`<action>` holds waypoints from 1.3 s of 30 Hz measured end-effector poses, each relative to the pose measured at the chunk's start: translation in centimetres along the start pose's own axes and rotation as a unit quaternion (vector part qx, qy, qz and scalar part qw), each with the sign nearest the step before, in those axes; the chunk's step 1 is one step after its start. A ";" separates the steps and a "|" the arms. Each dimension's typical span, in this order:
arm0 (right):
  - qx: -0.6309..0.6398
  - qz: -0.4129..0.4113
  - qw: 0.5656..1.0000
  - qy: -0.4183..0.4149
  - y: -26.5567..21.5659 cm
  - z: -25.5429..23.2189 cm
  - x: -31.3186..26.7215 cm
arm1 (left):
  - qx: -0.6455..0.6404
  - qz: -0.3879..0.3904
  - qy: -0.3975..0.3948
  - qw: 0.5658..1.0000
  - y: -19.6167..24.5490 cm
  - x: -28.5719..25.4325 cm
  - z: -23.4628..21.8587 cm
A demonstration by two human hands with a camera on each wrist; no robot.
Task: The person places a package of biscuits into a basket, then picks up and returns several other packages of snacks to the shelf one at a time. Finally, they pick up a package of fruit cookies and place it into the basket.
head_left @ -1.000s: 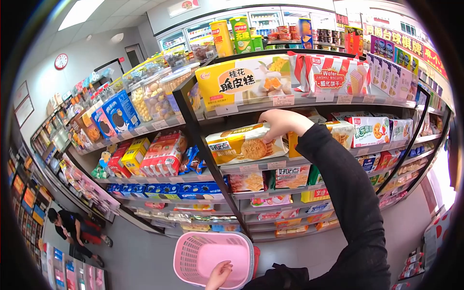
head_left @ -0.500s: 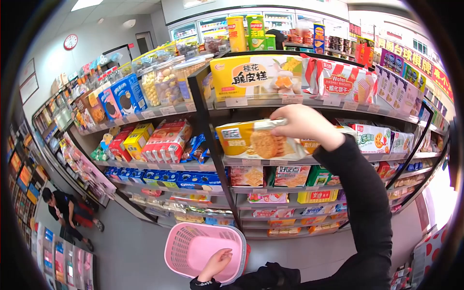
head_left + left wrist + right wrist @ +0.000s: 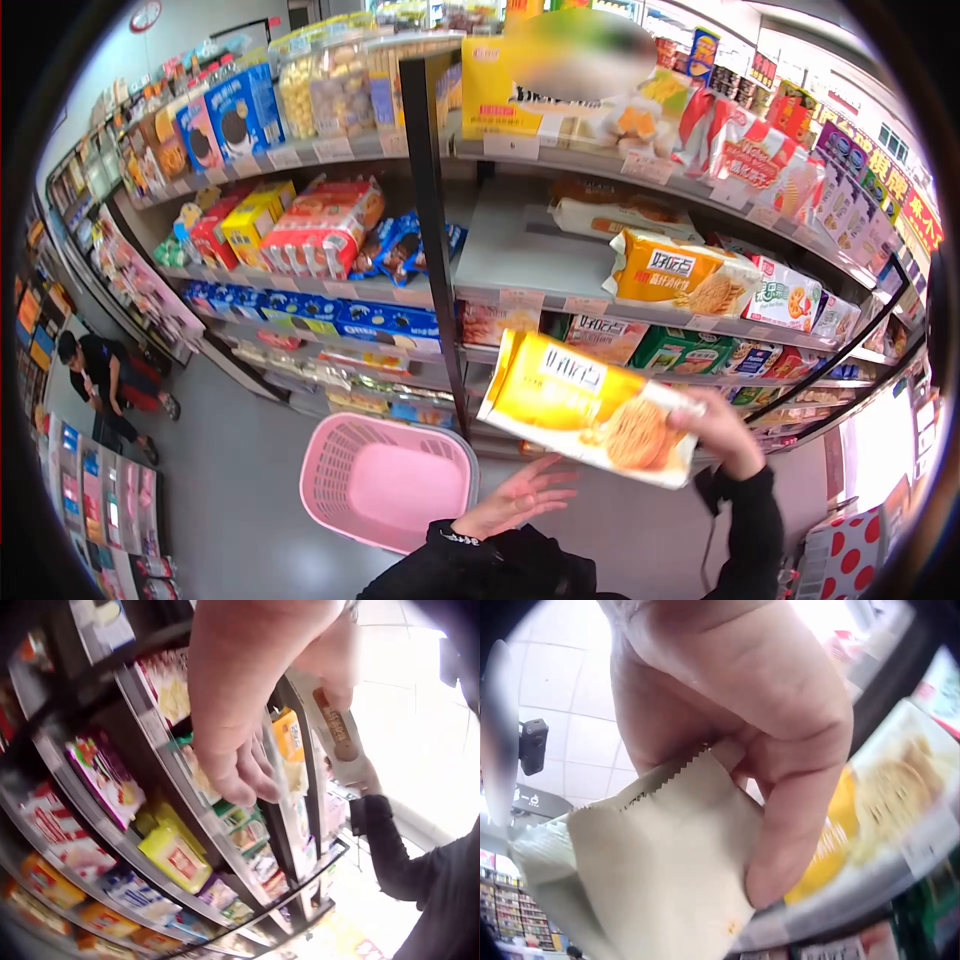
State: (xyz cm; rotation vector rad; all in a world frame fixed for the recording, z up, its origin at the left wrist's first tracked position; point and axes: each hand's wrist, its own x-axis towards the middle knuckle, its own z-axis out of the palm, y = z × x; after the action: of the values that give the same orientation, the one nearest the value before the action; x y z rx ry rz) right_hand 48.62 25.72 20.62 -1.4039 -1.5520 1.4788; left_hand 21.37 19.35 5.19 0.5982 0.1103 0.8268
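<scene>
Chg. noted: the yellow-and-white, oblong, plastic-wrapped biscuit packet (image 3: 575,400), seen on the shelf a sec. ago, is now off it; grey metal shelf (image 3: 505,255) decking shows at its former spot. Pkt. is in mid-air in front of the lower tiers, tilted, L end higher, printed face w/ biscuit picture toward the head cam. R hand (image 3: 722,432) grips its R end; right-wrist view confirms thumb and fingers closed on the wrapper by the serrated edge. L hand (image 3: 515,500) has shifted from over the pink, slotted plastic basket (image 3: 330,490) to just beyond its R side; fingers spread, holding nothing, near the pkt.'s lower edge. Contact betw. L hand and pkt.: cannot tell. Basket is on the floor, lower and to the L of the pkt. A 2nd orange-and-white biscuit packet (image 3: 685,275) remains on the shelf, untouched. Assessment: removal from shelf judged complete; pkt. not in basket; control rests w/ R hand only, as far as visible.
</scene>
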 end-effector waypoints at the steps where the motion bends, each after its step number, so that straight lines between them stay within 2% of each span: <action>1: 0.023 0.016 0.999 -0.029 1.7 1.2 -0.1 | -0.003 -0.007 0.021 1.000 -0.6 -0.3 -0.2; 3: 0.093 0.039 0.994 -0.047 5.6 4.0 0.2 | -0.040 0.023 0.071 0.996 -1.8 -1.7 -1.5; 5: 0.086 0.083 0.990 -0.076 7.4 6.8 0.8 | -0.082 0.045 0.145 0.985 -3.0 -3.7 -3.5; 8: 0.102 0.120 0.983 -0.096 11.1 11.3 2.8 | -0.118 0.052 0.245 0.961 -1.7 -6.5 -4.6; 9: 0.102 0.127 0.981 -0.101 11.9 12.8 3.5 | -0.120 0.052 0.252 0.959 -1.4 -7.4 -4.9; 11: 0.080 0.121 0.982 -0.119 13.4 15.8 5.2 | -0.059 0.055 0.354 0.932 -0.7 -9.3 -6.2; 16: 0.058 0.167 0.973 -0.150 14.5 24.1 9.1 | -0.128 0.038 0.402 0.906 2.8 -15.4 -10.8; 20: 0.094 0.206 0.969 -0.098 15.3 30.6 10.7 | -0.145 0.050 0.440 0.885 5.1 -20.3 -14.6; 22: 0.021 0.169 0.983 -0.066 15.9 32.8 11.2 | -0.207 0.044 0.508 0.835 5.2 -22.0 -17.1; 23: -0.031 0.085 0.995 -0.048 15.5 33.3 10.7 | -0.221 0.044 0.522 0.823 4.6 -23.0 -19.5; 24: -0.036 0.091 0.994 -0.040 15.0 33.5 10.2 | -0.226 0.037 0.516 0.825 4.1 -23.6 -21.3; 26: -0.090 0.101 0.990 -0.051 15.1 33.6 9.0 | -0.203 0.030 0.587 0.783 3.2 -24.1 -24.4; 27: -0.132 0.061 0.988 -0.059 16.5 33.2 8.1 | -0.190 0.039 0.587 0.786 2.3 -24.5 -26.3; 28: -0.133 0.071 0.988 -0.042 16.1 32.8 7.2 | -0.190 0.022 0.578 0.793 1.8 -24.6 -27.7; 30: -0.044 0.136 0.988 -0.050 14.4 31.8 4.9 | -0.185 0.024 0.624 0.759 0.5 -24.3 -30.6; 32: -0.045 0.155 0.987 -0.022 15.3 30.7 2.3 | -0.183 -0.012 0.621 0.762 -1.9 -24.9 -34.5; 34: -0.034 0.200 0.979 0.009 15.9 29.7 -0.4 | -0.150 -0.066 0.645 0.747 -2.6 -24.0 -35.4; 36: -0.052 0.249 0.967 0.017 15.7 29.0 -2.5 | -0.110 -0.070 0.626 0.769 -4.3 -23.8 -37.6; 37: -0.044 0.250 0.967 0.026 16.1 28.8 -3.5 | -0.106 -0.067 0.629 0.767 -4.4 -23.1 -37.6; 38: -0.034 0.243 0.969 0.030 17.5 28.5 -4.7 | -0.123 -0.070 0.604 0.784 -5.5 -23.4 -39.5; 39: -0.036 0.247 0.968 0.036 17.6 28.4 -5.2 | -0.123 -0.065 0.627 0.767 -5.4 -22.6 -38.8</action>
State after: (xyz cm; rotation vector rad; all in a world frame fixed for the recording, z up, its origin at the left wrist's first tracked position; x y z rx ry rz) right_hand 29.35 8.30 -1.00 -1.9666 -1.2755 1.6337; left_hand -2.85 18.04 -33.00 -0.3095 1.2415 0.9656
